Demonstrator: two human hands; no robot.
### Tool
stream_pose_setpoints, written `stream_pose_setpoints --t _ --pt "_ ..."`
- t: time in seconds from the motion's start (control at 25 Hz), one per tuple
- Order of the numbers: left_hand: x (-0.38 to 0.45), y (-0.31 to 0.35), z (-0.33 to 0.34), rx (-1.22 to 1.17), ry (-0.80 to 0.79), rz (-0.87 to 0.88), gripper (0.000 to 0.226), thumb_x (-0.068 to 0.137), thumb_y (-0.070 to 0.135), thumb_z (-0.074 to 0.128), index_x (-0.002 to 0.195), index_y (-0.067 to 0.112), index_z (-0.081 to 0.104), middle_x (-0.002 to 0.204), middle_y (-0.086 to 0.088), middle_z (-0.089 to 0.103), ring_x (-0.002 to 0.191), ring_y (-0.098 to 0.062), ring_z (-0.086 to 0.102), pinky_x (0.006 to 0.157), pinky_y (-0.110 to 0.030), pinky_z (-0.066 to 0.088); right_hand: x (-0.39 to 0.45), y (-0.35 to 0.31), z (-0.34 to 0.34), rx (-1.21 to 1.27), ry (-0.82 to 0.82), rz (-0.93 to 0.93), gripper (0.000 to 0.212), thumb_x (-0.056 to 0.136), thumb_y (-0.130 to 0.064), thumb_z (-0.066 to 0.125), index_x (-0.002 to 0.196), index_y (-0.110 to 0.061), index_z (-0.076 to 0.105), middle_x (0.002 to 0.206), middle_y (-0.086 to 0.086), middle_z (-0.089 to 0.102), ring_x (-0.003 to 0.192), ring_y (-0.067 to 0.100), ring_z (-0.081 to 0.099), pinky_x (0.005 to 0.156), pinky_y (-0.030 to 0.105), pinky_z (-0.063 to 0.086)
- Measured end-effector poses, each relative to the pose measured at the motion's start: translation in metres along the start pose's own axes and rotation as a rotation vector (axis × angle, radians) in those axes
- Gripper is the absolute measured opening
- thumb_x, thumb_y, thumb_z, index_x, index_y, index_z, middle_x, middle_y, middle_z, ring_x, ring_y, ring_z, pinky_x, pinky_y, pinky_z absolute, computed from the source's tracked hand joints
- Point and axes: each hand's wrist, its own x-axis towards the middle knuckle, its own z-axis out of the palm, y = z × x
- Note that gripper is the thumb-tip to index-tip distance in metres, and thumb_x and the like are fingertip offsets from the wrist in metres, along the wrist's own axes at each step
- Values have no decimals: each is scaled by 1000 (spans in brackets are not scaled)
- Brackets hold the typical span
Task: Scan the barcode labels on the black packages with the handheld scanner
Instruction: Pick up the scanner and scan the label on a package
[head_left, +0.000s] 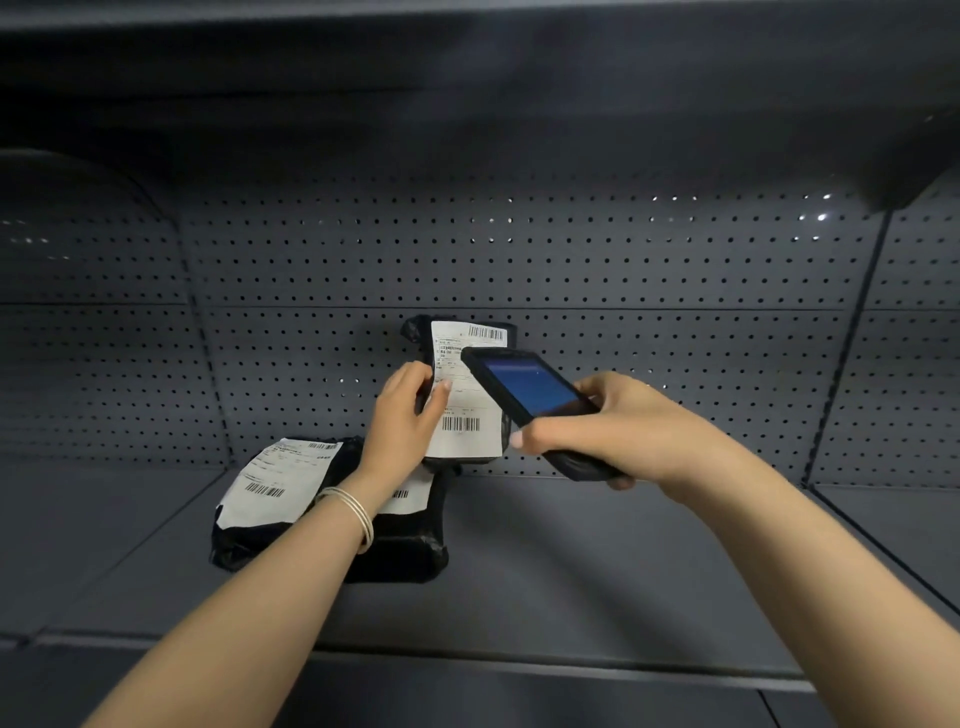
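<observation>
A black package with a white barcode label (465, 410) stands upright against the perforated back panel. My left hand (402, 410) grips its left edge, thumb on the label. My right hand (613, 426) holds the black handheld scanner (524, 387), its blue screen lit and its top end pointing at the label, covering part of it. Two more black packages lie flat on the shelf to the left: one (270, 493) with its label facing up, another (410, 540) partly hidden under my left forearm.
The dark grey metal shelf (597, 561) stretches right of the packages, with its front edge near the bottom of the view. A pegboard back panel (623, 270) rises behind. Another shelf overhangs at the top.
</observation>
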Motion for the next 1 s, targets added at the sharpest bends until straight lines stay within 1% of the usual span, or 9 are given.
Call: stream_pose_setpoints --t 0.12,0.24,0.48,0.6,0.64,0.76,1.0 --pt "-4 -1 1 -21 23 -17 25 95 23 54 74 17 42 71 16 41 68 3 43 60 -8 34 -7 -7 0 -29 -20 6 35 65 -41 81 77 -18 58 59 -2 47 53 16 41 40 21 30" --pt "-6 -2 0 -38 17 -21 24 95 24 54 75 16 43 73 17 42 70 2 43 61 -7 34 -8 -7 -3 -62 -12 45 42 62 -46 81 78 -17 55 60 -2 45 53 16 41 40 21 32" --pt "-7 1 -4 -44 14 8 24 96 25 54 76 19 42 74 18 42 70 1 43 62 -8 35 -10 -9 -6 -103 -2 85 49 60 -53 79 79 -14 55 64 0 47 51 18 41 41 22 35" --pt "-8 1 -5 -44 8 8 22 96 25 53 77 19 44 75 17 43 71 1 44 62 -8 35 -9 -7 -6 -121 13 97 66 51 -61 77 90 -11 59 69 1 51 53 20 45 47 27 39" --pt "-8 1 -5 -46 9 8 22 96 25 53 77 18 44 75 17 44 71 1 45 62 -8 35 -8 -6 -6 -123 15 98 67 50 -62 77 90 -11 59 69 1 51 52 20 45 49 27 40" --pt "-8 0 -4 -54 4 5 21 96 26 54 78 15 47 77 17 46 73 1 46 63 -8 36 -8 -6 -5 -106 17 94 55 55 -57 79 83 -14 58 66 1 49 49 18 43 47 26 40" --pt "-9 1 -4 -41 7 8 23 96 25 54 77 15 44 75 18 44 71 6 45 62 -6 36 -10 -5 -5 -104 7 83 52 57 -54 79 82 -14 58 63 0 49 48 17 44 47 27 41"
